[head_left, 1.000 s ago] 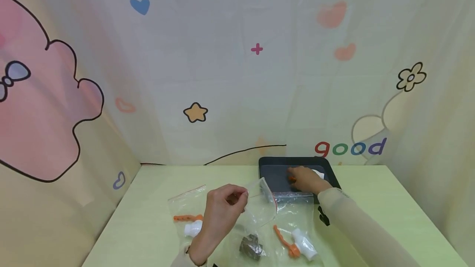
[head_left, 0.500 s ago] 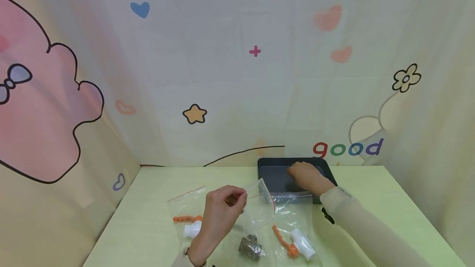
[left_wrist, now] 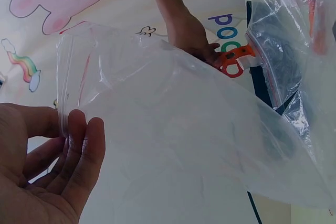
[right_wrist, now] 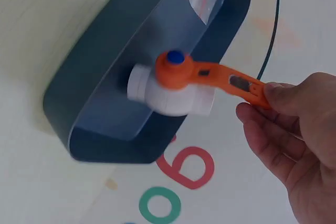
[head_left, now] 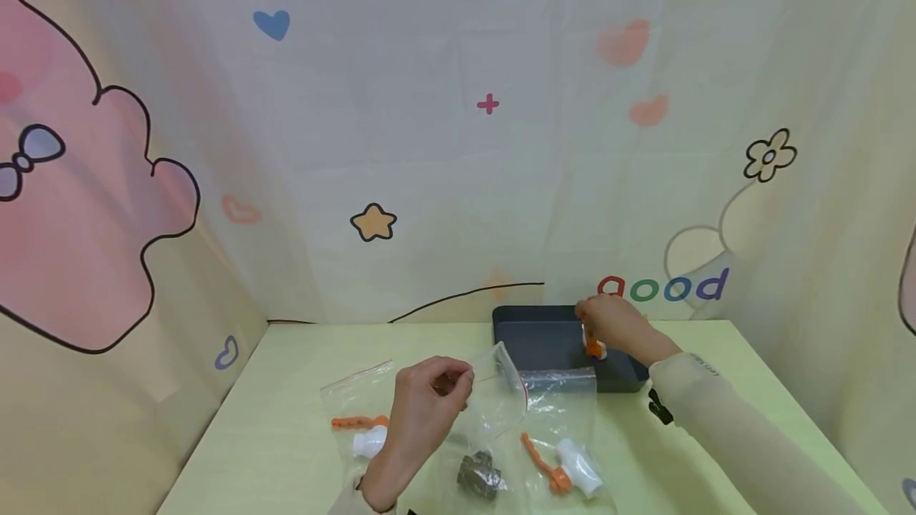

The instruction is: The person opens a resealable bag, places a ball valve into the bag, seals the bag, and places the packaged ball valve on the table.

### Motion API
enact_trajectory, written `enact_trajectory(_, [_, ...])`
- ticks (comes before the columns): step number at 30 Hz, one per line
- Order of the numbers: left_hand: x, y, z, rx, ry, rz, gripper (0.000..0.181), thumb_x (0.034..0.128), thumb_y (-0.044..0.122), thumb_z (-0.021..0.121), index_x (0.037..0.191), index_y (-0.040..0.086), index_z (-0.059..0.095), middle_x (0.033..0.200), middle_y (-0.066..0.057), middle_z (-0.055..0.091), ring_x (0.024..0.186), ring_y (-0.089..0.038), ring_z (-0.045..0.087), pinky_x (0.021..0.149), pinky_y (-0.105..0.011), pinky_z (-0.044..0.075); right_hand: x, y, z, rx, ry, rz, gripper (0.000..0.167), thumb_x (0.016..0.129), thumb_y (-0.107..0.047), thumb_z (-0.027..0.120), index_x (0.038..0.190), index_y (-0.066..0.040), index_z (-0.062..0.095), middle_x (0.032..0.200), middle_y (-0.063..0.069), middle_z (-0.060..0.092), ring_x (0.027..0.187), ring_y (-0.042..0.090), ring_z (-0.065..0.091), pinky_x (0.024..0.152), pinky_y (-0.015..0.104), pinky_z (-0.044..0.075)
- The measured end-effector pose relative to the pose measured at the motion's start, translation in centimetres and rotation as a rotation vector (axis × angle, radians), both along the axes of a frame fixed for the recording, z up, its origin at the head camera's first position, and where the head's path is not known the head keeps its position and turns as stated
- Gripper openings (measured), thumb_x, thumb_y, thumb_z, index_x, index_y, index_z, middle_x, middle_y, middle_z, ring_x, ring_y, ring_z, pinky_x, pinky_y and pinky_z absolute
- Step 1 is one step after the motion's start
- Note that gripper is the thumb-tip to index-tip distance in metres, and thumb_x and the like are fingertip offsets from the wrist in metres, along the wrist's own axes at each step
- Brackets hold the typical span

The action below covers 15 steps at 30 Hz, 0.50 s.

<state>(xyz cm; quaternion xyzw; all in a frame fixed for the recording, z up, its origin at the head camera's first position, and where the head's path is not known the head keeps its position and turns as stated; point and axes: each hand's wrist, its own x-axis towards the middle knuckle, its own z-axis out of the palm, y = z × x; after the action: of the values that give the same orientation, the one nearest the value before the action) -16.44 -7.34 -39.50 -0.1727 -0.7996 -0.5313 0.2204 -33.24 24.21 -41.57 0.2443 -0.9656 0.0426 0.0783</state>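
My right hand (head_left: 621,327) pinches the tip of the orange handle of a white plastic ball valve (right_wrist: 173,97). The valve hangs over the dark tray (head_left: 531,340), its handle end near the thumb and index finger in the right wrist view. At the table's middle, my left hand (head_left: 429,410) pinches the upper edge of a clear zip bag (left_wrist: 157,124). The mouth of that bag stands partly apart. A grey pipe fitting (head_left: 480,474) sits low among the clear plastic; whether it is inside the held bag I cannot tell.
To the right, a zip bag (head_left: 561,396) holding another orange-handled valve (head_left: 578,467) overlaps the tray's front edge. Left of my left hand lies one more bag (head_left: 358,389) with an orange-handled white valve (head_left: 370,442). A patterned curtain (head_left: 429,141) hangs behind the table.
My right hand has risen from inside the tray and moved slightly right, lifting the valve by its handle. The left hand keeps its pinch on the bag, almost still.
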Motion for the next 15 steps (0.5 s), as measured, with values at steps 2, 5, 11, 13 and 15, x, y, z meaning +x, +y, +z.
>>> enact_trajectory(2, [0.0, 0.0, 0.0, -0.001, 0.002, 0.002, 0.010, 0.0849, 0.002, 0.071, 0.085, 0.011, 0.074, 0.069, 0.000, 0.069, 0.052, 0.001, 0.059, 0.053, -0.023, 0.055, 0.4, 0.2, 0.3, -0.004, 0.032, 0.014, 0.014, 0.083, -0.004, 0.075, 0.097, -0.005, 0.070, 0.087, 0.006, 0.072, 0.075, 0.020, 0.067, 0.072, 0.036, 0.059])
enact_trajectory(5, [0.0, 0.1, 0.0, -0.005, 0.000, 0.007, 0.010, 0.0848, 0.002, 0.071, 0.085, 0.012, 0.074, 0.069, 0.000, 0.069, 0.052, 0.001, 0.059, 0.053, -0.023, 0.055, 1.0, 0.3, 0.8, -0.019, 0.093, 0.042, 0.011, 0.085, -0.006, 0.074, 0.094, -0.007, 0.068, 0.085, 0.004, 0.070, 0.072, 0.018, 0.065, 0.069, 0.034, 0.058])
enact_trajectory(11, [0.0, 0.0, 0.0, -0.008, -0.015, 0.007, 0.009, 0.0855, 0.003, 0.071, 0.086, 0.011, 0.074, 0.069, 0.000, 0.069, 0.052, 0.001, 0.059, 0.053, -0.022, 0.054, 2.6, -0.4, 2.9, -0.083, 0.203, 0.078, 0.011, 0.085, -0.003, 0.073, 0.095, -0.007, 0.070, 0.085, 0.004, 0.070, 0.071, 0.020, 0.065, 0.068, 0.036, 0.058])
enact_trajectory(13, [-0.1, 0.0, -0.1, -0.010, -0.018, 0.008, 0.008, 0.0858, 0.003, 0.071, 0.087, 0.011, 0.074, 0.069, 0.000, 0.069, 0.052, 0.001, 0.059, 0.053, -0.022, 0.054, 3.1, -0.6, 3.8, -0.090, 0.225, 0.081, 0.012, 0.086, -0.003, 0.072, 0.097, -0.006, 0.071, 0.087, 0.005, 0.071, 0.075, 0.022, 0.066, 0.071, 0.037, 0.058])
enact_trajectory(15, [-0.1, 0.0, -0.1, -0.016, -0.018, 0.009, 0.008, 0.0859, 0.004, 0.071, 0.087, 0.011, 0.074, 0.069, -0.001, 0.069, 0.052, 0.000, 0.059, 0.053, -0.021, 0.053, 3.8, -0.9, 4.6, -0.092, 0.237, 0.080, 0.012, 0.087, -0.003, 0.071, 0.099, -0.006, 0.071, 0.090, 0.006, 0.072, 0.077, 0.023, 0.067, 0.073, 0.038, 0.059])
